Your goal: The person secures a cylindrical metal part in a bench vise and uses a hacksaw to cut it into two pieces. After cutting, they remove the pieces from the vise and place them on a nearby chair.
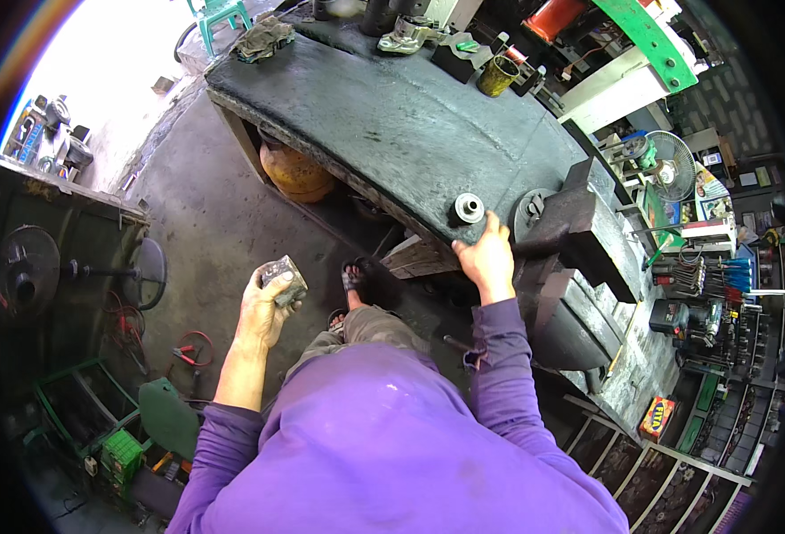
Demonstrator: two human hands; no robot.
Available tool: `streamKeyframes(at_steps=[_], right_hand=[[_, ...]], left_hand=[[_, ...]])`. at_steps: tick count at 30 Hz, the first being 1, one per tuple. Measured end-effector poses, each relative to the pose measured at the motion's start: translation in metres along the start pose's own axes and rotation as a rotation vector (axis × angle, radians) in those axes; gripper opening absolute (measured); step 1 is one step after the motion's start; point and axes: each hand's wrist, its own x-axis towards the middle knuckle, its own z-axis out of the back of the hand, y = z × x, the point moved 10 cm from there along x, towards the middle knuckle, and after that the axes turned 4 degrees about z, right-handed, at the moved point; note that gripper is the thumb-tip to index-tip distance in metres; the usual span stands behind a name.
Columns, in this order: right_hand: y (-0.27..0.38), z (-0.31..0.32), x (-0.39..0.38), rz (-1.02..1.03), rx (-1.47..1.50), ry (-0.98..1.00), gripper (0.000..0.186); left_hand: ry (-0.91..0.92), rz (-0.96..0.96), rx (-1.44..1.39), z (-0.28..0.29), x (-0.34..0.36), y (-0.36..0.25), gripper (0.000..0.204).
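Note:
A worn grey metal block (283,274) is gripped in my left hand (265,311), held out over the concrete floor left of the bench. My right hand (486,258) rests at the near edge of the dark workbench (357,107), thumb and fingers apart with nothing visibly held. Just beyond those fingertips a small round silver-and-black metal part (467,208) stands on the bench top. Close to the right of that hand are a flat round disc (530,212) and a big dark bench vise (588,240).
An orange gas cylinder (290,167) is under the bench. Cans, tools and a yellow pot (497,76) line its back. Black fans (23,267) and red cables (192,351) lie to the left. A drill (704,316), hand tools and metal racks (668,481) crowd the right side.

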Motion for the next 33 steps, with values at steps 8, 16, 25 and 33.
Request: streamKeyframes(at_steps=[8, 16, 25, 33], right_hand=[[-0.003, -0.042, 0.081, -0.091, 0.108, 0.111, 0.081], [0.058, -0.055, 0.115, 0.101, 0.976, 0.406, 0.071], [0.194, -0.067, 0.118, 0.01, 1.923, 0.599, 0.085], [0.276, -0.074, 0.114, -0.04, 1.936, 0.488, 0.09]], left_hand=[[0.075, -0.019, 0.023, -0.018, 0.038, -0.059, 0.065], [0.119, -0.002, 0.044, -0.045, 0.107, -0.134, 0.065], [0.503, 0.098, -0.043, -0.114, 0.169, -0.183, 0.064], [0.672, 0.26, -0.047, -0.109, 0.201, -0.246, 0.061]])
